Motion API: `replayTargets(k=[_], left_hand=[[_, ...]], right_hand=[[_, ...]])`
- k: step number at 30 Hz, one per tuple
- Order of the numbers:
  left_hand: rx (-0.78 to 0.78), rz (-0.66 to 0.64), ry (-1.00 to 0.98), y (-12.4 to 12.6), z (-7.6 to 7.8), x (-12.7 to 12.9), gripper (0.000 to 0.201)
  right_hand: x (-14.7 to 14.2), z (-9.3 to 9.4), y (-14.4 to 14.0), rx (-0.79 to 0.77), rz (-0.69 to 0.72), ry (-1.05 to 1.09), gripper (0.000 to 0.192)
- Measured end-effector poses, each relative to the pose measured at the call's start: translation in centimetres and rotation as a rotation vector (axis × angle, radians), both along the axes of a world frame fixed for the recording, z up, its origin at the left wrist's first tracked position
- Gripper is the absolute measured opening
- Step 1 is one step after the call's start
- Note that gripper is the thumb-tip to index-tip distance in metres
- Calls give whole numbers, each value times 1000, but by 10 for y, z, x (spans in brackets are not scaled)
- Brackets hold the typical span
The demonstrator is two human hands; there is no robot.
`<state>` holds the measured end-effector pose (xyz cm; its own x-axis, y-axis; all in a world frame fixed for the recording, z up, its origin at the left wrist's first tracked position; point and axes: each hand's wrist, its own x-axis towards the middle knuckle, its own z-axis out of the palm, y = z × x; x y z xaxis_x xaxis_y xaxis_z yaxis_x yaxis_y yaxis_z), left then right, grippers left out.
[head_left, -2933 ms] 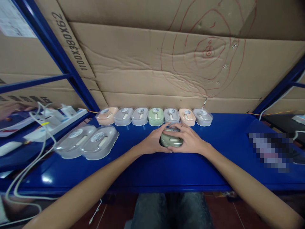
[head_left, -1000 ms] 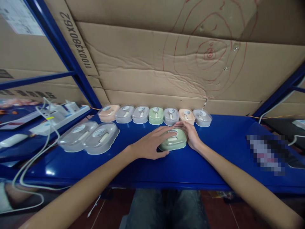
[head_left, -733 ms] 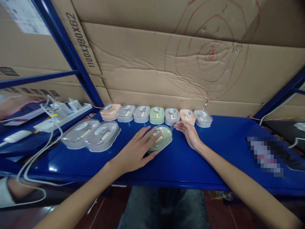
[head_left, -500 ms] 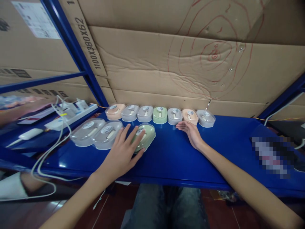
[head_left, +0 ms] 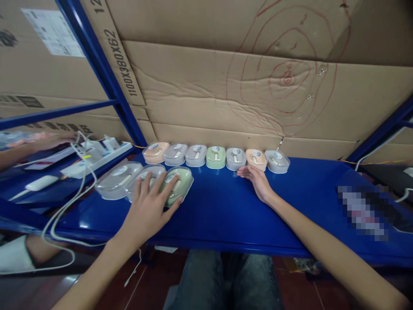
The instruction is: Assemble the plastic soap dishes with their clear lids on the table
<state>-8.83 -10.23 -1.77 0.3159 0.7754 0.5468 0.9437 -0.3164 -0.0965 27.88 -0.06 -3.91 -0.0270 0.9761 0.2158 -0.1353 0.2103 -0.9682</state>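
Note:
My left hand (head_left: 146, 211) lies spread over a pale green lidded box (head_left: 181, 183) on the blue shelf (head_left: 226, 215), thumb at its near edge. The green box sits right beside two clear grey lidded boxes (head_left: 118, 185), touching the nearer one. My right hand (head_left: 258, 181) rests flat and empty on the shelf, fingertips just in front of a row of several small lidded boxes (head_left: 216, 156) in peach, grey and green along the back.
A cardboard wall (head_left: 226, 99) closes the back of the shelf. A blue upright post (head_left: 106, 82) stands at the left. Beyond it lie a white power strip (head_left: 93, 157) and loose white cables (head_left: 64, 206). Another person's arm (head_left: 19, 148) shows at far left.
My left hand has slid the green box leftward from the shelf's middle to beside the two clear grey boxes. My right hand let go of it and stayed flat near the back row.

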Motion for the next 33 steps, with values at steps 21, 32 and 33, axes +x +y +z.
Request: replayTargets(k=[21,32,33], left_hand=[[68,101,-54,9,-4,12,67],[94,67,-156,8,0,18,74],[97,49,-166,8,3,21,75]], right_hand=[[1,-3,3,30,1,-69,56],[29,27,-5,447,-185,-580,32],[38,31,-3,528,-266,-686,30]])
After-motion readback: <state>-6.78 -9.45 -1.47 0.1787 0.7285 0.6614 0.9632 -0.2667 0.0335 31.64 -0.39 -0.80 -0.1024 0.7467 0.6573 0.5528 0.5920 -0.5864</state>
